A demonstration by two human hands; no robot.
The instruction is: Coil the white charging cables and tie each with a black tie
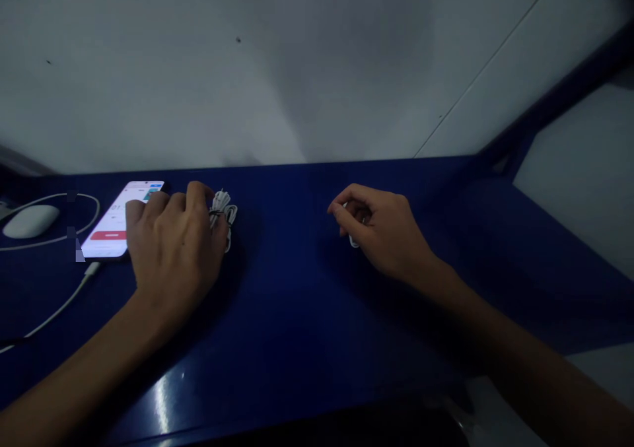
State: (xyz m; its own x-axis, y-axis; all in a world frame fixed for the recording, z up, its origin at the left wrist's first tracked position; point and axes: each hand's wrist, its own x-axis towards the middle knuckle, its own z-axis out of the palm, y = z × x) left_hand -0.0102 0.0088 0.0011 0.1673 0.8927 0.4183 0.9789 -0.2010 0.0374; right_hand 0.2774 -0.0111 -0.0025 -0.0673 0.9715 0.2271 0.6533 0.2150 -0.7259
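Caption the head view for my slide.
On a blue desk, the left hand rests against a coiled white cable beside a lit phone; the right hand holds a small white piece.

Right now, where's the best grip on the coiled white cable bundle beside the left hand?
I'd pinch the coiled white cable bundle across its dark-tied middle, fingers coming from above and the right: the loops are cinched there, the left hand covers its left side, and the lit white phone lies beyond.
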